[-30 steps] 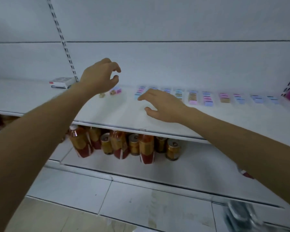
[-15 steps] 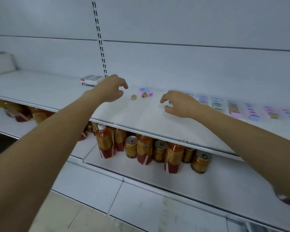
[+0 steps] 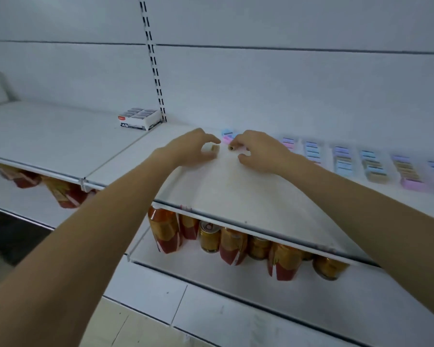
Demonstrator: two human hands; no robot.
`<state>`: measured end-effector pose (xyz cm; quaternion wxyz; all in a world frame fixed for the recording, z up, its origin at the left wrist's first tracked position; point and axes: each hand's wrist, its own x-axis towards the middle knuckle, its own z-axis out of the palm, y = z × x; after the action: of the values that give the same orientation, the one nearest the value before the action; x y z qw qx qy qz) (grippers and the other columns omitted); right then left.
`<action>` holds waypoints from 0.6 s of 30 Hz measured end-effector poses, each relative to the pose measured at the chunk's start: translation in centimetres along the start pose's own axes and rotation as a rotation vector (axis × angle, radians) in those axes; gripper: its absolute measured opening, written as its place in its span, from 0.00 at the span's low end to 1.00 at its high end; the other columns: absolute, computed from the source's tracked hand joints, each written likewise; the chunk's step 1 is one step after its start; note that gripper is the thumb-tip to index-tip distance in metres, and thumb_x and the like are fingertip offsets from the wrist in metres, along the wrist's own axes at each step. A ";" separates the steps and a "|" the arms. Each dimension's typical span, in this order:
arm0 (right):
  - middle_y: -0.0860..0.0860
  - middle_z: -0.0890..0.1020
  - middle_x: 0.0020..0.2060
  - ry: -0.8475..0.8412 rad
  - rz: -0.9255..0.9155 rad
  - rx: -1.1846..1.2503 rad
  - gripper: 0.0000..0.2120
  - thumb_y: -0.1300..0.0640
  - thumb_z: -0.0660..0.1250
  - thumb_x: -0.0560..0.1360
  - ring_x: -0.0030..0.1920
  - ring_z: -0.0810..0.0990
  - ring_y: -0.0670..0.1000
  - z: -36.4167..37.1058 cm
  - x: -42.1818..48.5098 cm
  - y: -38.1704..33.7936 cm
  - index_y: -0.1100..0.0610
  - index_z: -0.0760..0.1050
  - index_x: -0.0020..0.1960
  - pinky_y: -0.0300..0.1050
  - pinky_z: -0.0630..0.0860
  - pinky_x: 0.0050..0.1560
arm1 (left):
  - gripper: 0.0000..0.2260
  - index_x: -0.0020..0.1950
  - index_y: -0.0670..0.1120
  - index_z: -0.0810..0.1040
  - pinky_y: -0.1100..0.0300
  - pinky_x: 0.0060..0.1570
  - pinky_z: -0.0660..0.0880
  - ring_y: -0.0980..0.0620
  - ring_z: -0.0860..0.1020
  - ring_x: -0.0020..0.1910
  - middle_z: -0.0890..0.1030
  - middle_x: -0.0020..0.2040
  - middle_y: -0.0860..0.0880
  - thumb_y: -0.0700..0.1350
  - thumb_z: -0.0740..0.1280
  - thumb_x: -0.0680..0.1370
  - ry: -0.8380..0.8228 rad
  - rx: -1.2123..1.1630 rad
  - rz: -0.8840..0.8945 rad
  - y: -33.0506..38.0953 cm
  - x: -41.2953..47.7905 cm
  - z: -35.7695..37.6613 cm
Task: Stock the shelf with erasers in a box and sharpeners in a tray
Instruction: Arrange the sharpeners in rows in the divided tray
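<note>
Tan piece (image 3: 214,148), likely a sharpener, sits on the shelf (image 3: 236,191) right of the eraser box (image 3: 138,118). Your left hand (image 3: 193,146), newly arrived, pinches it. Your right hand (image 3: 258,151) has closed in too, fingers curled at a second tan piece (image 3: 231,147), grip unclear. Gathering appears to be starting.

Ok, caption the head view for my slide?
Left hand and right hand at two small tan pieces on a white shelf, eraser box behind.

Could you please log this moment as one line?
left hand pinches tan piece | right hand touches second tan piece, hold unclear | eraser box behind, left
</note>
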<state>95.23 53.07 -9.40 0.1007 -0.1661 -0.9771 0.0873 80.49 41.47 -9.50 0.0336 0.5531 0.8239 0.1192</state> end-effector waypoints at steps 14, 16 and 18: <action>0.54 0.75 0.43 0.124 0.211 0.014 0.04 0.61 0.61 0.73 0.45 0.75 0.55 2.8 4.0 -2.8 0.58 0.74 0.41 0.48 0.72 0.45 | 0.12 0.57 0.51 0.72 0.74 0.37 0.68 0.60 0.72 0.35 0.74 0.44 0.55 0.38 0.60 0.77 0.082 -0.481 0.269 -5.9 6.7 0.8; 0.51 0.73 0.41 0.189 0.256 0.091 0.04 0.63 0.61 0.72 0.46 0.74 0.55 3.4 4.1 -3.0 0.55 0.70 0.43 0.47 0.69 0.45 | 0.09 0.55 0.50 0.73 0.70 0.41 0.70 0.59 0.75 0.39 0.75 0.49 0.54 0.39 0.58 0.79 0.120 -0.623 0.252 -6.2 7.1 1.6; 0.51 0.72 0.43 0.273 0.292 0.151 0.06 0.64 0.61 0.72 0.46 0.74 0.54 4.1 4.2 -2.9 0.57 0.72 0.48 0.47 0.70 0.46 | 0.07 0.54 0.48 0.73 0.67 0.44 0.73 0.58 0.77 0.41 0.75 0.51 0.52 0.39 0.58 0.80 0.136 -0.798 0.206 -6.4 7.2 1.8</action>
<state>89.54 51.20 -12.07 0.2306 -0.3083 -0.9105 0.1508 72.24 46.08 -12.21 0.1786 0.5670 0.6537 0.4683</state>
